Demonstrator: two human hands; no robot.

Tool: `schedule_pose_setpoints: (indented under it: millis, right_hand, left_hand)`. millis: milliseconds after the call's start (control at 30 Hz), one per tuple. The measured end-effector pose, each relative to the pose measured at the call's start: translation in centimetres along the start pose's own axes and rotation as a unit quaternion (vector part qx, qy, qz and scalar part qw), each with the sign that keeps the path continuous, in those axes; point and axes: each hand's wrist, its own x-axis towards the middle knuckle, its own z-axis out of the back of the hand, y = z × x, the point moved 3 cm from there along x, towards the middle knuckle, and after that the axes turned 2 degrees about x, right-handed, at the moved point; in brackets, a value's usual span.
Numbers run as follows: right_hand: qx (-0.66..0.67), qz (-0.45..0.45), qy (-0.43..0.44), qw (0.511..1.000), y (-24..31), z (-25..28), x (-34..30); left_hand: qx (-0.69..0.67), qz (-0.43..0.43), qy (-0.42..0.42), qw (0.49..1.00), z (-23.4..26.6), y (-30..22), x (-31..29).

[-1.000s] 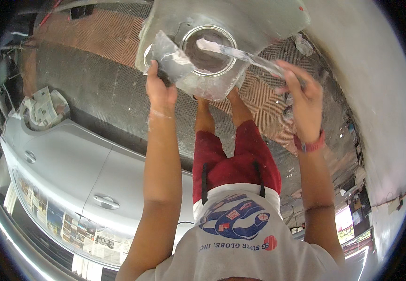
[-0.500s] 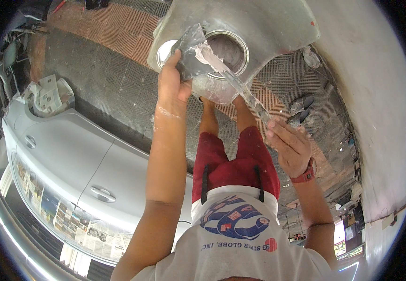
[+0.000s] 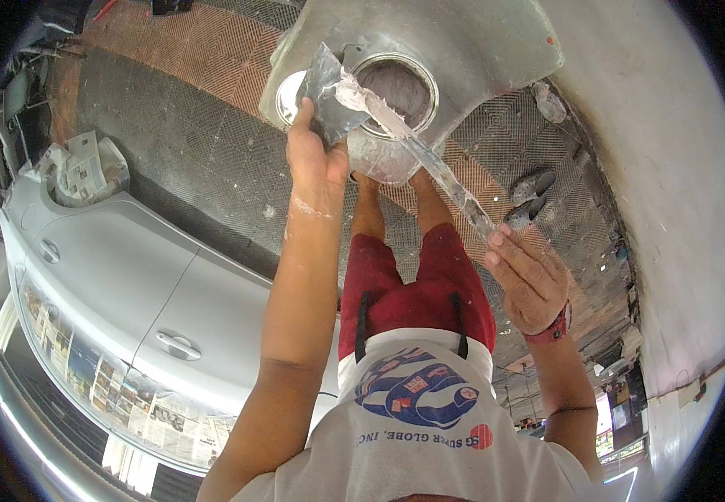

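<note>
My left hand [image 3: 316, 159] is closed on a dark, flat, squarish board [image 3: 325, 90], held tilted with its thumb along the near edge. My right hand [image 3: 530, 280] pinches the near end of a long, flat, smeared mixing stick [image 3: 454, 191]. The stick's far end carries a thick lump of pinkish-grey putty [image 3: 362, 102], which meets the board's right side. Just behind and to the right of the board stands an open round can [image 3: 436, 94] with grey-pink paste inside. A bright, round, lid-like disc [image 3: 289, 96] is partly hidden behind the board.
The can rests on a worn grey-green surface [image 3: 496, 42]. On my left is a silver car [image 3: 128, 276] with newspaper [image 3: 86, 171] masking parts of it. Dark shoes [image 3: 531, 197] lie on the patterned floor mat [image 3: 203, 159], near the pale wall [image 3: 655, 167] at right.
The board has turned and shifted slightly left. My right hand has moved a little right and nearer, and the putty-laden stick end has slid left and up against the board.
</note>
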Motion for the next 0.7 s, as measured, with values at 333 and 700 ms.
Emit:
schedule_pose_setpoints:
  millis: [333, 700]
  right_hand:
    - [0.017, 0.005, -0.007, 1.000, 0.2, -0.5, 0.5]
    - [0.008, 0.002, -0.006, 1.000, 0.9, -0.9, 1.4]
  left_hand:
    - [-0.105, 0.038, -0.003, 0.994, 1.9, -0.6, 0.2]
    - [-0.166, 0.073, 0.025, 0.983, 8.4, -2.2, 2.9]
